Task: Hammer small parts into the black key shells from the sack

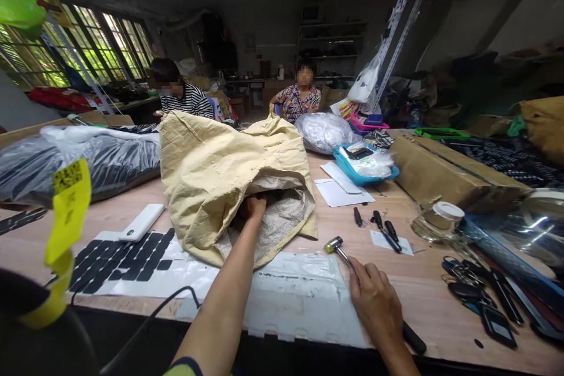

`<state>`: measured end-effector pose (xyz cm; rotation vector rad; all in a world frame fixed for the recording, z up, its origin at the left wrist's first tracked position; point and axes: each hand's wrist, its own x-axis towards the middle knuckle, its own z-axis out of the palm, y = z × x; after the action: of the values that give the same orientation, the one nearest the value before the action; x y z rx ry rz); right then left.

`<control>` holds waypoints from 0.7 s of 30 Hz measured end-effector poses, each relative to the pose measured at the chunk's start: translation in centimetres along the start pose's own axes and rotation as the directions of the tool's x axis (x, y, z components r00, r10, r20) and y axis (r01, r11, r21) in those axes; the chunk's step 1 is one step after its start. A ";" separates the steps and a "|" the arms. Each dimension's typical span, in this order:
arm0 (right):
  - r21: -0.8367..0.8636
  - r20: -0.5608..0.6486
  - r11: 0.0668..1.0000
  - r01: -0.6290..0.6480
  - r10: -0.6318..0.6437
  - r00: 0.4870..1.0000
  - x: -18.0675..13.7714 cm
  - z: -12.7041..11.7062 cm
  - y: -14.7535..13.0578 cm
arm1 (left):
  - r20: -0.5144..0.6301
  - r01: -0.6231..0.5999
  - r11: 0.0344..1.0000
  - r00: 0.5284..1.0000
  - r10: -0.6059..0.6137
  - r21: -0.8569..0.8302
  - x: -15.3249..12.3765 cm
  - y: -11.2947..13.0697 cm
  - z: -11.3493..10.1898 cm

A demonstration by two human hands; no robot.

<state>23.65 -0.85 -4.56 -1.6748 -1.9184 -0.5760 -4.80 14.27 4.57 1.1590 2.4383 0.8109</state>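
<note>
Left hand (255, 205) inside beige sack (207, 167) (fingers hidden, can't tell grip), right hand (374, 299), fingers clenched around hammer (343, 254), sack on surface (425, 299)

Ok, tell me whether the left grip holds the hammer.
No, the right grip holds the hammer; the left grip reaches into the sack.

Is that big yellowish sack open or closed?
Open: the sack's mouth gapes, showing its pale lining, and the left hand reaches inside. How full it is, I cannot tell.
</note>
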 end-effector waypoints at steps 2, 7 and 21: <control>0.006 0.012 1.000 -0.015 0.015 1.000 0.0 0.0 0.0 | 0.015 -0.089 0.996 0.996 0.089 -0.005 -1.7 -0.5 -0.7; 0.027 0.049 0.998 -0.058 0.056 0.997 0.5 -1.1 -0.4 | 0.152 -0.527 0.847 0.833 0.532 -0.071 -7.9 -2.1 -1.8; 0.085 0.209 0.980 -0.182 0.161 0.965 2.0 -2.0 -1.5 | 0.431 -0.700 0.697 0.586 0.686 -0.157 -12.3 -6.4 -0.5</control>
<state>22.22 -0.82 -1.73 -1.8681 -1.8782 -0.2438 -1.32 1.18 1.54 2.1007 1.5660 0.5702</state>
